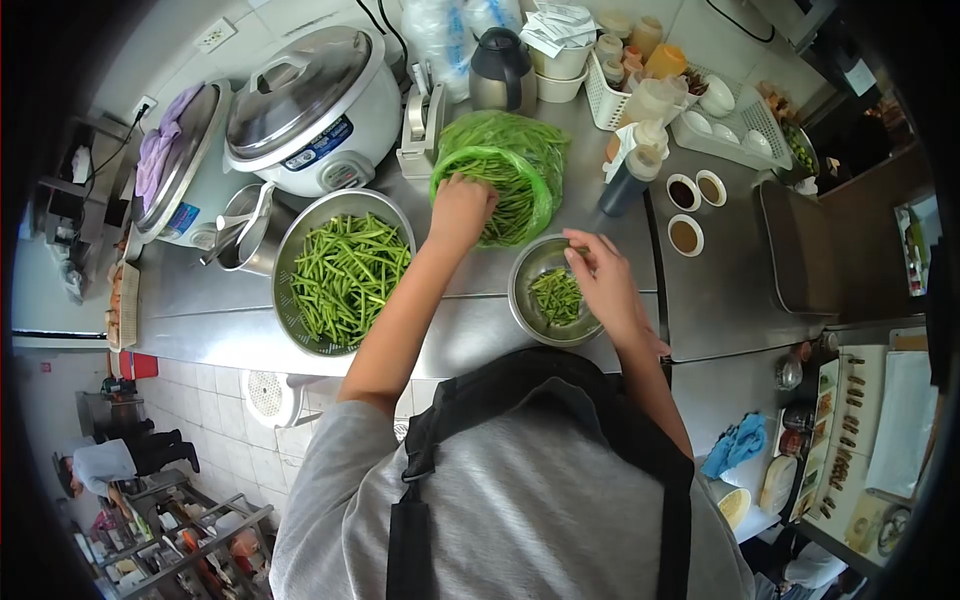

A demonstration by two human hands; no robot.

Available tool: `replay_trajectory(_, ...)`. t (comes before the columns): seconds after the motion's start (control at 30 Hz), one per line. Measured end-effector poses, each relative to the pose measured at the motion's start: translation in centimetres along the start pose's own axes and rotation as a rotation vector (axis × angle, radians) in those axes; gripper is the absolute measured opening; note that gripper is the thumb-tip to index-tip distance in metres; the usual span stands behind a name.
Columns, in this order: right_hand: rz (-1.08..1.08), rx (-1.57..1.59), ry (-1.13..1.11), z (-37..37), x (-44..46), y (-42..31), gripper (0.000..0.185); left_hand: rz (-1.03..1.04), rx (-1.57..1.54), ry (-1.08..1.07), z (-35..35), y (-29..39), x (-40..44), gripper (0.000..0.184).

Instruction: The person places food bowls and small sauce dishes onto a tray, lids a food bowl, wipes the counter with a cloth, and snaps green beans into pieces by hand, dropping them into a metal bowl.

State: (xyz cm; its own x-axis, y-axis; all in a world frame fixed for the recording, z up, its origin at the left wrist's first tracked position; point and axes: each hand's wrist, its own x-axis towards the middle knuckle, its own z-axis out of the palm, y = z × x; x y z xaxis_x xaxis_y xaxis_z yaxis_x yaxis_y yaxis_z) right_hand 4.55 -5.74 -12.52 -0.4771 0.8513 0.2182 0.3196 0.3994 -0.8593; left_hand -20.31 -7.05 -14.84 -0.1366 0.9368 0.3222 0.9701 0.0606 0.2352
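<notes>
My left hand (464, 208) reaches into the mouth of a green plastic bag (548, 150), its fingers curled on the long green beans (512, 200) inside; the fingertips are partly hidden. Over the right side of a small metal bowl (519, 312) is my right hand (603, 278), thumb and fingers apart, with nothing visible between them. Short bean pieces (557, 297) lie at the bottom of that bowl. Left of my left forearm, a large metal colander (283, 262) holds many cut green beans (345, 270).
Two large cookers (365, 120) stand at the back left, near a metal pot (245, 260) with utensils. Behind the bag are a tape dispenser (422, 130) and a thermos jug (503, 75). Dark sauce bottles (625, 190) and small sauce cups (686, 236) are to the right.
</notes>
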Motion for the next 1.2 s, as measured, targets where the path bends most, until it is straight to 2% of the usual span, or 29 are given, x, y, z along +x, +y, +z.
replay_trajectory(0.13, -0.103, -0.072, -0.073, 0.9, 2.1, -1.5, 0.027, 0.116, -0.259, -0.002, -5.7, 1.5, -1.6, 0.008)
replay_trajectory(0.3, -0.22, -0.222, -0.244, 1.4, 2.8, -2.2, 0.022, 0.173, -0.335, 0.023, -9.0, 3.3, -3.5, 0.009)
replay_trajectory(0.4, -0.133, -0.21, -0.344, 0.9, 2.0, -3.6, 0.023, 0.134, -0.368, 0.044, -8.8, 3.4, -4.7, 0.012)
replay_trajectory(0.5, -0.079, -0.095, -0.428, 0.8, 0.9, -3.6, 0.025, 0.1, -0.452, 0.012, -8.5, 4.0, -6.1, 0.016)
replay_trajectory(0.6, 0.117, 0.343, -0.551, 1.4, 0.0, -1.9, 0.027, 0.078, -0.584, -0.03, -7.6, 4.6, -7.4, 0.02)
replay_trajectory(0.7, 0.382, 0.797, -0.516, 1.4, -1.2, -2.8, 0.026, 0.034, -0.797, -0.01, -6.3, 4.9, -8.2, 0.021)
replay_trajectory(0.8, 0.391, 1.2, -0.342, 2.7, -2.3, -2.8, 0.025, -0.125, -0.984, -0.083, -5.9, 6.0, -8.4, 0.02)
replay_trajectory(0.83, 0.385, 1.116, -0.219, 3.4, -2.6, -2.8, 0.025, -0.2, -1.032, -0.126, -6.0, 6.4, -8.5, 0.019)
replay_trajectory(0.93, 0.355, 0.841, 0.115, 4.3, -3.0, -2.5, 0.024, -0.264, -0.962, -0.213, -6.2, 7.1, -8.3, 0.017)
replay_trajectory(1.0, 0.33, 0.637, 0.297, 3.2, -2.8, -1.6, 0.023, -0.306, -1.046, -0.247, -6.3, 7.1, -8.2, 0.017)
replay_trajectory(1.03, 0.359, 0.604, 0.287, 2.5, -2.9, -1.4, 0.02, -0.334, -1.085, -0.264, -6.2, 7.0, -8.4, 0.017)
replay_trajectory(1.2, 0.452, 0.692, -0.04, 3.2, -5.1, -0.4, 0.022, -0.356, -1.429, -0.232, -3.9, 5.3, -7.9, 0.021)
